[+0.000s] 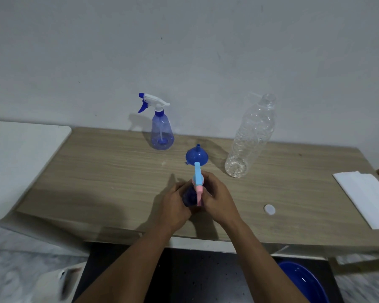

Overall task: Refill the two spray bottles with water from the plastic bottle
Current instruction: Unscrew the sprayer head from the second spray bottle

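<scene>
1. Dark blue spray bottle (197,182), pink and light-blue trigger head: near the front middle of the wood-grain surface (96,171), nozzle pointing to 12 o'clock. Whether its base rests on the surface cannot be told.
2. Left grip (173,204): fingers wrapped round the dark body from 9 o'clock.
3. Right grip (217,197): fingers curled round the neck and head from 3 o'clock. The trigger head rises between the two grips.
4. Blue funnel (196,155): mouth down, spout up, just beyond the nozzle at 12 o'clock.
5. Translucent blue spray bottle (162,132), white-and-blue trigger head fitted: upright at 11 o'clock, near the wall.
6. Clear plastic bottle (249,136), uncapped: standing at 1 o'clock, water level unclear.
7. White cap (269,209): flat at 3 o'clock, apart from the right grip.
8. Folded white sheet (363,193): far 3 o'clock, at the surface's edge.
</scene>
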### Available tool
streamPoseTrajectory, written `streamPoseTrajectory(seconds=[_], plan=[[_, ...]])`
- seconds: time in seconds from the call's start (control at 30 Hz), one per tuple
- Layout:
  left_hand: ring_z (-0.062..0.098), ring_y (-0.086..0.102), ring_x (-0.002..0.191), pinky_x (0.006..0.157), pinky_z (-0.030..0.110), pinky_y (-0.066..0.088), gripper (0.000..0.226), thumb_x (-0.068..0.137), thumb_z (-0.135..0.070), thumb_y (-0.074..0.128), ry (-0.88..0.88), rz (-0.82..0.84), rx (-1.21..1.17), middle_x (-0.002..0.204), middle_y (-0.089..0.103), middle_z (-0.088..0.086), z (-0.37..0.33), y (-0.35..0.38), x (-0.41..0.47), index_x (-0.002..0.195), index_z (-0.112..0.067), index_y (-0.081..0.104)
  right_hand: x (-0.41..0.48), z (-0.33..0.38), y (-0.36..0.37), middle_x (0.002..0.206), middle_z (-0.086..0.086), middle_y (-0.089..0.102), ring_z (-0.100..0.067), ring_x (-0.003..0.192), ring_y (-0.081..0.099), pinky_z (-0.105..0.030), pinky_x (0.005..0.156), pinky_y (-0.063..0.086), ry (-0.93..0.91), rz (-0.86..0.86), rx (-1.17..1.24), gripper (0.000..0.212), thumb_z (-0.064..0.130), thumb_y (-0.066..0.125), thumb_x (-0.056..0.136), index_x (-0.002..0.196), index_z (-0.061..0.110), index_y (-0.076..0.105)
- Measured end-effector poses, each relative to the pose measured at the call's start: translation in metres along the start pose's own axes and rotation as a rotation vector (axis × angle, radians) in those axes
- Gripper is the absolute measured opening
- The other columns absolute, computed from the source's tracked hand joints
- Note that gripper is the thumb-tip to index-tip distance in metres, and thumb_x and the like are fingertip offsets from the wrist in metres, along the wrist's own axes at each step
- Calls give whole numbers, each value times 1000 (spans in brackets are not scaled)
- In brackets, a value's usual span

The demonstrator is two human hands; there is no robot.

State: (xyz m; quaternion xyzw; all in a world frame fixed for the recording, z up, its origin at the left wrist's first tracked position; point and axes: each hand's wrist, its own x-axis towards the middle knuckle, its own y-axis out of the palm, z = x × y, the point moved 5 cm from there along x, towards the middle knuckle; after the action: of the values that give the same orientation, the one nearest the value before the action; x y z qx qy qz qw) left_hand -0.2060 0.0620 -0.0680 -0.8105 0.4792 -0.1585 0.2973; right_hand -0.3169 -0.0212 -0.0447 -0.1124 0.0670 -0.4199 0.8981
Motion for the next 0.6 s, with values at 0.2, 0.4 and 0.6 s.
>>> streamPoseTrajectory(seconds=[0.2, 0.4, 0.6], plan=[[-3, 53, 99, 78, -3, 33, 61, 74, -37, 83, 26, 13, 23, 124, 62, -13, -4, -4, -1, 130, -30, 59, 1, 2, -1, 101, 8, 70, -9, 97, 68, -40, 88, 56, -9, -27, -20, 24, 17, 67, 92, 111, 28, 59], [3, 62, 95, 69, 5, 39, 56, 77, -35, 81, -53, 48, -25, 107, 65, -16, 3, -1, 2, 126, -36, 53, -5, 10, -1, 111, 16, 67, 3, 104, 64, -15, 87, 52, -66, -110, -30, 36, 19, 67, 95, 126, 33, 54], [-6, 56, 84, 72, 2, 39, 52, 78, -32, 80, -41, 68, -9, 102, 60, -20, 0, -2, 4, 125, -31, 57, -6, 21, -3, 106, 19, 68, 7, 100, 63, -10, 82, 48, -123, -211, -101, 38, 21, 67, 94, 127, 36, 56]])
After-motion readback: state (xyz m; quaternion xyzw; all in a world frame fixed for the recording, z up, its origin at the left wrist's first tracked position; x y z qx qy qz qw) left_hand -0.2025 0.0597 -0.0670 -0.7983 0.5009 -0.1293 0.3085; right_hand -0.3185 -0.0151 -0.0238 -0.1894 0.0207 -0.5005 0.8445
